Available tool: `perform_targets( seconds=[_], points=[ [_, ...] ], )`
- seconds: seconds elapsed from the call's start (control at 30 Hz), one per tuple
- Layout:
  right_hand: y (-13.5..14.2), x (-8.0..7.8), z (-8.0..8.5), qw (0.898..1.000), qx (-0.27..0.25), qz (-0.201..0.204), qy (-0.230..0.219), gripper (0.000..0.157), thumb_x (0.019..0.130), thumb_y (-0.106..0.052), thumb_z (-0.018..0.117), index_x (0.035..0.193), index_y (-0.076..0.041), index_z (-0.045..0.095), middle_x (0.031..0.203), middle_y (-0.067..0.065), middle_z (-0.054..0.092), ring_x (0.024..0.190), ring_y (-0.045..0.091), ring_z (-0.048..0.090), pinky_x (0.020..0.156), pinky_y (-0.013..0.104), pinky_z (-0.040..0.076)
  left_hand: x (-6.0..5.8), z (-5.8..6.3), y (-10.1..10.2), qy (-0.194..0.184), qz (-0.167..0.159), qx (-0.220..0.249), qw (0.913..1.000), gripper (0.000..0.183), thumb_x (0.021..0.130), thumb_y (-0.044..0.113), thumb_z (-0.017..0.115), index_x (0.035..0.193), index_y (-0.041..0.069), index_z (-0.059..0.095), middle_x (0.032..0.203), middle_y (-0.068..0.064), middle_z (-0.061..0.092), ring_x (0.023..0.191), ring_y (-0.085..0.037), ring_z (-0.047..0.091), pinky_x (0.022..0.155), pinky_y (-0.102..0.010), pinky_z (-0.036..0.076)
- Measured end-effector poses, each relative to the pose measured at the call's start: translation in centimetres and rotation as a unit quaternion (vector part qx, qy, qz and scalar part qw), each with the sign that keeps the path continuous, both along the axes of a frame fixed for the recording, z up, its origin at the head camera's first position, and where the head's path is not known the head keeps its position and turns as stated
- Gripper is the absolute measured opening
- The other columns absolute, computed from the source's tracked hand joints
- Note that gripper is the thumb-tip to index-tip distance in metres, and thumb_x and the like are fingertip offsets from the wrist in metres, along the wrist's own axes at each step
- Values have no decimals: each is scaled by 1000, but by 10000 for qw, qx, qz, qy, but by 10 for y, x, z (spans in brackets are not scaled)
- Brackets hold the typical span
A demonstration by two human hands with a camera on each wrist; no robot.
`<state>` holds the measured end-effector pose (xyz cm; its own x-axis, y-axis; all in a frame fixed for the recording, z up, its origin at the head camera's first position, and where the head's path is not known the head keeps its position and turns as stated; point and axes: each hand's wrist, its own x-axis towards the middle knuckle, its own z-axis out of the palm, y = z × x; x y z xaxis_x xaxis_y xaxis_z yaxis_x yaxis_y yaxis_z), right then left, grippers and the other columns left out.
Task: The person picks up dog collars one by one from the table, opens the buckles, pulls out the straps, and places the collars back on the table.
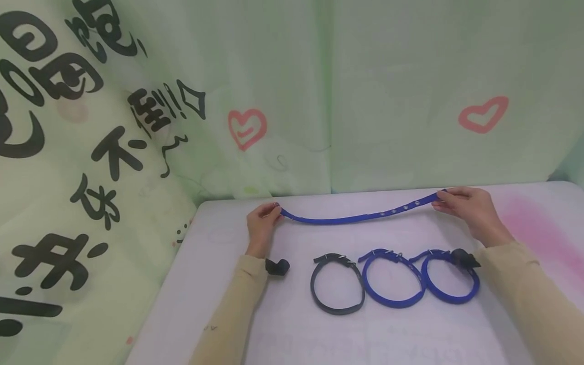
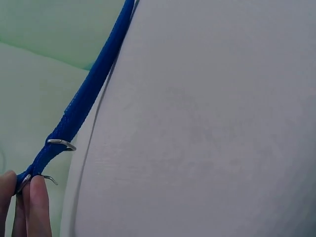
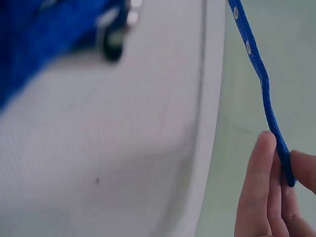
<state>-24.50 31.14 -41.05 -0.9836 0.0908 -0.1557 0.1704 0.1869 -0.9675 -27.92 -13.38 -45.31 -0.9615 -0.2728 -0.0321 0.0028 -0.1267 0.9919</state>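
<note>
Blue strap [image 1: 337, 221] held stretched out between both hands, sagging slightly, seen against the far part of the tabletop [image 1: 292, 334]. Left hand [image 1: 262, 228]: grip closed, thumb and fingers pinching the strap at its end with metal fittings [image 2: 61, 144]. Right hand [image 1: 470, 213]: grip closed, thumb and fingers pinching the opposite end; a row of eyelets [image 1: 394, 210] lies just inward of it. Nearer the person, three buckled loops lie in a row: black loop [image 1: 313, 284] at left, blue loop [image 1: 397, 304] in the middle, second blue loop [image 1: 452, 299] at right, adjacent edges touching or nearly so. Behind: pale green cloth [image 1: 388, 76] with red hearts [image 1: 262, 121]
</note>
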Motion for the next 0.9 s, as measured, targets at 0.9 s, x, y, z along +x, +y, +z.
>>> perform_targets(
  seconds=[0.9],
  points=[
    [30, -1, -6, 9862, 771, 1142, -915, 69, 104, -28, 51, 146, 19, 22, 98, -12, 70, 90, -2, 70, 81, 11, 53, -4, -10, 1, -396, -236, 504, 9977, 27, 90, 1, 70, 116, -5, 66, 108, -14, 68, 80, -14, 70, 79, -27, 60]
  ],
)
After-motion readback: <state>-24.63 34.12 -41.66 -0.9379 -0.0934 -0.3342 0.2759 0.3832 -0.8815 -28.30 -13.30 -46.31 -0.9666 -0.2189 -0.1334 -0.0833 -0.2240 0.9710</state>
